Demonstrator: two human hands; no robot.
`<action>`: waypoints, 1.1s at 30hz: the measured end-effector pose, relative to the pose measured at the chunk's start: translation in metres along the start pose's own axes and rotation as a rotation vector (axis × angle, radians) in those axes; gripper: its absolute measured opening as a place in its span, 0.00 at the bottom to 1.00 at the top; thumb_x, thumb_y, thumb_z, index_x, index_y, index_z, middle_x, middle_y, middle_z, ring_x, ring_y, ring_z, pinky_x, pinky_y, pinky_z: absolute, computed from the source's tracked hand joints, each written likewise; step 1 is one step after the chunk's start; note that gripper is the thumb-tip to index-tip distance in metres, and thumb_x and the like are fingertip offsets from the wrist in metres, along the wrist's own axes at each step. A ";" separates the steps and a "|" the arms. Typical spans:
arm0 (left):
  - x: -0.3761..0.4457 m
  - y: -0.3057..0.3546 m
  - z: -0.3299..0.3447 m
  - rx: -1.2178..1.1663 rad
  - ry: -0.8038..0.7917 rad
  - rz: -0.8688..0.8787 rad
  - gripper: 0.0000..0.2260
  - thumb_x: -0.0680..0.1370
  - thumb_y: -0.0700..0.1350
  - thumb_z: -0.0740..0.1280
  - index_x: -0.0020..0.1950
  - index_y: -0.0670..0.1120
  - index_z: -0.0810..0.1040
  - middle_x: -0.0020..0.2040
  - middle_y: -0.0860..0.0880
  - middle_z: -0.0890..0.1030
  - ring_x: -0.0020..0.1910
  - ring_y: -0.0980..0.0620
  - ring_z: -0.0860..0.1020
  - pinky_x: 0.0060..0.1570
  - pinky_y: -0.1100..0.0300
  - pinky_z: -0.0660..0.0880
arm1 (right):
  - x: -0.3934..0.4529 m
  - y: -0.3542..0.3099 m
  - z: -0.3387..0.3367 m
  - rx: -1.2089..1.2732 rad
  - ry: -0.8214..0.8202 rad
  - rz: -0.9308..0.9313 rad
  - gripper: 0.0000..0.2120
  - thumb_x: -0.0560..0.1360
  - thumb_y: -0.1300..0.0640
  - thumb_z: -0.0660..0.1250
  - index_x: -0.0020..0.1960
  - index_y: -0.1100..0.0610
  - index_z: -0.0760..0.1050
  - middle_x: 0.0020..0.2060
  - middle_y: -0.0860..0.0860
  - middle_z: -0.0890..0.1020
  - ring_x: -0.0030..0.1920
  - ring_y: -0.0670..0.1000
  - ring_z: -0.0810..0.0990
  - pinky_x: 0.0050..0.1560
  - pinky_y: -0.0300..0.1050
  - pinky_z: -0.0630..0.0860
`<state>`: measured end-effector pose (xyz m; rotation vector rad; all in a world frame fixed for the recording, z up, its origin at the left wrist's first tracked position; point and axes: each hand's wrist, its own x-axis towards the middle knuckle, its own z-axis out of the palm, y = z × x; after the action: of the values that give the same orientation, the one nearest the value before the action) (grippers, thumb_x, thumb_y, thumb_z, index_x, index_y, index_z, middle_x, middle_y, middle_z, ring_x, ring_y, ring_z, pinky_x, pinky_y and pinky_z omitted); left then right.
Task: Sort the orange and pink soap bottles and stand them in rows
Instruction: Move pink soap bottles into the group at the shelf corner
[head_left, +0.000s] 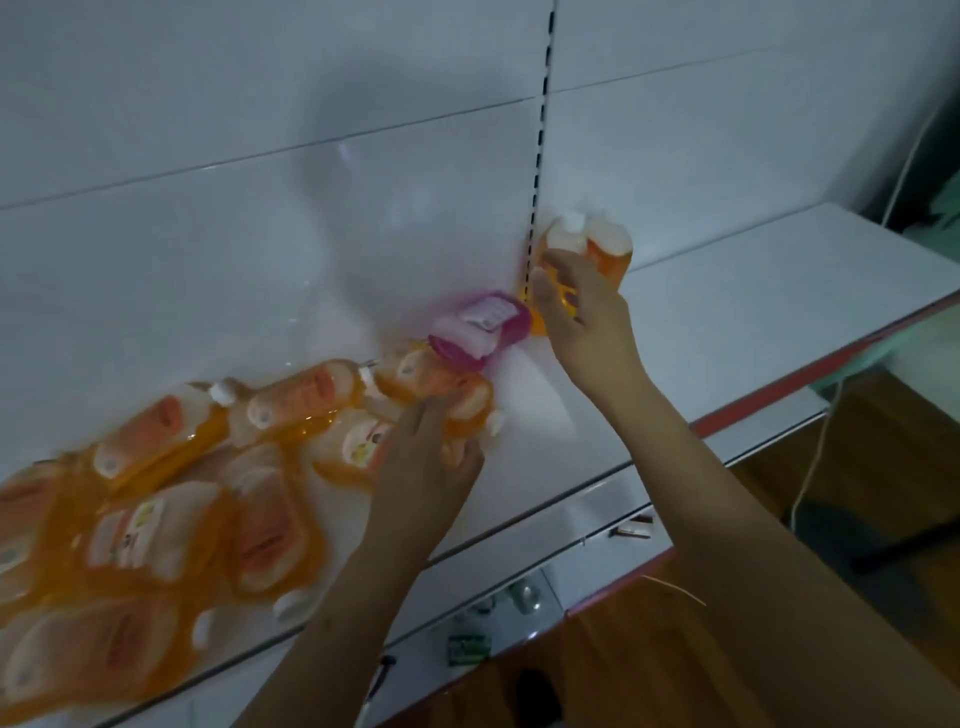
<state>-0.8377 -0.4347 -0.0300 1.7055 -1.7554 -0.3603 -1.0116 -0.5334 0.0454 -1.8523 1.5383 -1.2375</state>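
Observation:
Several orange soap bottles (156, 499) lie flat in a heap across the left part of the white shelf (737, 312). One pink bottle (480, 327) lies on its side near the back panel. Two orange bottles (608, 244) stand upright against the back panel by the slotted upright. My right hand (582, 312) holds the nearer standing orange bottle, fingers curled round its front. My left hand (426, 457) grips a lying orange bottle (467, 405) at the right end of the heap, just below the pink one.
A slotted metal upright (537, 156) runs up the white back panel. The shelf's front edge has a red strip (779, 400). A lower shelf (519, 597) holds small items. A white cable (815, 467) hangs at the right over a wooden floor.

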 end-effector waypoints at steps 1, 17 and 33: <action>0.010 0.003 0.006 0.013 0.013 -0.038 0.22 0.75 0.50 0.69 0.69 0.50 0.72 0.63 0.50 0.75 0.59 0.49 0.75 0.53 0.56 0.72 | 0.012 0.010 -0.002 0.004 -0.019 0.017 0.25 0.81 0.41 0.56 0.68 0.57 0.72 0.63 0.51 0.78 0.63 0.50 0.76 0.65 0.52 0.73; 0.124 -0.013 0.055 0.086 0.075 -0.212 0.45 0.64 0.62 0.72 0.77 0.48 0.61 0.69 0.47 0.74 0.67 0.47 0.72 0.67 0.50 0.67 | 0.069 0.059 0.071 0.252 -0.213 0.653 0.28 0.71 0.43 0.68 0.58 0.66 0.76 0.52 0.63 0.81 0.53 0.62 0.81 0.53 0.52 0.79; 0.063 -0.017 -0.028 -0.268 0.249 -0.206 0.37 0.65 0.51 0.81 0.68 0.59 0.65 0.64 0.60 0.72 0.61 0.64 0.74 0.56 0.67 0.76 | 0.071 0.021 0.085 0.869 -0.542 0.809 0.12 0.75 0.50 0.71 0.50 0.58 0.80 0.36 0.52 0.85 0.38 0.50 0.83 0.39 0.47 0.82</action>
<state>-0.8035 -0.4903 -0.0033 1.6602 -1.2961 -0.4320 -0.9533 -0.6237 0.0110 -0.7592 1.0001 -0.7194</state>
